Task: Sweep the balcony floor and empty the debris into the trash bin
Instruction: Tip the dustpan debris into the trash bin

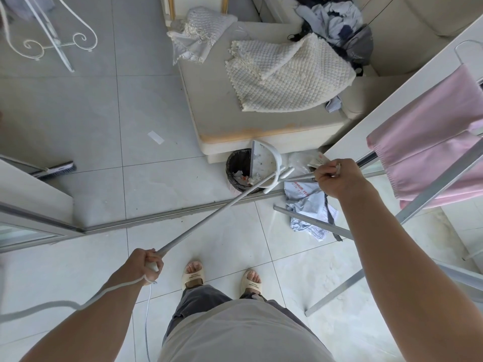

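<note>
Debris tips from the white plastic dustpan (264, 159) over the black round trash bin (239, 173); your left hand (146, 265) grips its long grey handle (209, 218), your right hand (337, 177) grasps a thin metal rod (298, 177) beside the bin.

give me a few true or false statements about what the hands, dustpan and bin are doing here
1. The white long-handled dustpan is tipped over the black round trash bin. True.
2. The left hand is open and idle. False: it grips the end of the grey pole.
3. The right hand grips a thin metal rod. True.
4. The bin is empty. False: scraps lie inside it.
5. The pink towel lies on the floor. False: it hangs over a rack.
</note>
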Demonstrator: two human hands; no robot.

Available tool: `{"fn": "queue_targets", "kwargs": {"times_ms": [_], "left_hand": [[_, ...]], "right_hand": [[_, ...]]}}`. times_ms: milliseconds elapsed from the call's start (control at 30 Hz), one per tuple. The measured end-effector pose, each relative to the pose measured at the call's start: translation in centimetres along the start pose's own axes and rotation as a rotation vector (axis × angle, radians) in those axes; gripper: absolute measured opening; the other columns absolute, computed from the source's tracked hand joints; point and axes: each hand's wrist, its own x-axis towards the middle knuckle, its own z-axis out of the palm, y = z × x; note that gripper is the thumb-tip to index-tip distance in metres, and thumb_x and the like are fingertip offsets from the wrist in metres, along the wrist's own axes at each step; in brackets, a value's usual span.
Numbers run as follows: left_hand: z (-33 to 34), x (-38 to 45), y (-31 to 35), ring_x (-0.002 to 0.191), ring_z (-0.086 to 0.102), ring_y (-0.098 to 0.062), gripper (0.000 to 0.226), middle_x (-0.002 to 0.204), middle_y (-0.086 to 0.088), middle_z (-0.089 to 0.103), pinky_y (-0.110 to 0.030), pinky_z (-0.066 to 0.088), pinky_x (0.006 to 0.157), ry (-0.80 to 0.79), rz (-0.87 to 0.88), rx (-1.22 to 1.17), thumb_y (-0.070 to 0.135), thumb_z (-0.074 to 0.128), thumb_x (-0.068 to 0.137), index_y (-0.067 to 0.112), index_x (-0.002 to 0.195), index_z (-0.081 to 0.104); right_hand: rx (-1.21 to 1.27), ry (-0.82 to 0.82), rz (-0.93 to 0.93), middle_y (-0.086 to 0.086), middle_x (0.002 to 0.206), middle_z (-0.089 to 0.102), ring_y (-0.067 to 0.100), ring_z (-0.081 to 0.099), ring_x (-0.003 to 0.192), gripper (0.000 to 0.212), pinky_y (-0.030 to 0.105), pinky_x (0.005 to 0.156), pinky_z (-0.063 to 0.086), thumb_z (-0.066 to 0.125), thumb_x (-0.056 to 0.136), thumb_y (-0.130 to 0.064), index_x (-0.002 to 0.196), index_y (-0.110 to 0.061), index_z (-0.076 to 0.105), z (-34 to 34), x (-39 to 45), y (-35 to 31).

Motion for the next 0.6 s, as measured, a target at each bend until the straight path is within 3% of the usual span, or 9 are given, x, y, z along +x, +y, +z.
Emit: {"fn": "queue_targets", "kwargs": {"times_ms": [100,233,367,433,600], "left_hand": [[-0.3,0.6,0.1,0.023,0.032,-0.006,0.026,0.039,0.004,0.038,-0.011,0.029,0.029,-0.013,-0.007,-0.046,0.006,0.037,0.099,0.013,0.074,0.040],[-0.9,1.3,0.3,0.025,0.033,-0.004,0.016,0.066,0.007,0.043,-0.012,0.030,0.029,-0.040,-0.020,-0.049,0.006,0.039,0.098,0.010,0.084,0.046],[-0.9,1.2,-0.1,0.023,0.031,-0.006,0.019,0.040,0.003,0.040,-0.011,0.029,0.028,-0.029,-0.024,-0.038,0.006,0.038,0.098,0.009,0.081,0.045],[-0.8,1.0,-0.3,0.022,0.030,-0.006,0.025,0.037,0.002,0.038,-0.011,0.029,0.027,-0.010,-0.006,-0.039,0.005,0.036,0.099,0.012,0.075,0.041],[-1.1,0.9,-0.2,0.023,0.031,-0.006,0.024,0.037,0.003,0.037,-0.010,0.030,0.029,-0.017,-0.009,-0.034,0.005,0.035,0.098,0.013,0.076,0.040]], "right_hand": [[-0.043,-0.016,-0.005,-0.001,0.040,0.032,0.007,0.035,0.028,0.026,0.014,0.030,0.028,0.034,0.061,0.008,0.074,-0.013,0.039,-0.8,0.3,-0.1],[-0.045,-0.041,-0.021,-0.003,0.040,0.030,0.004,0.036,0.029,0.027,0.012,0.031,0.028,0.034,0.060,0.010,0.062,-0.017,0.031,-1.1,-0.1,0.0],[-0.053,-0.004,0.016,-0.003,0.050,0.036,0.005,0.036,0.028,0.023,0.014,0.029,0.027,0.038,0.070,0.009,0.069,-0.013,0.038,-1.2,-0.3,0.5],[-0.047,-0.015,0.027,-0.002,0.055,0.040,0.005,0.037,0.028,0.019,0.014,0.029,0.028,0.037,0.075,0.008,0.076,-0.011,0.042,-0.8,-0.7,0.7],[0.103,-0.083,0.006,-0.001,0.040,0.035,0.006,0.037,0.029,0.025,0.012,0.031,0.027,0.029,0.061,0.010,0.067,-0.012,0.039,-0.1,-2.2,-1.4]]}}
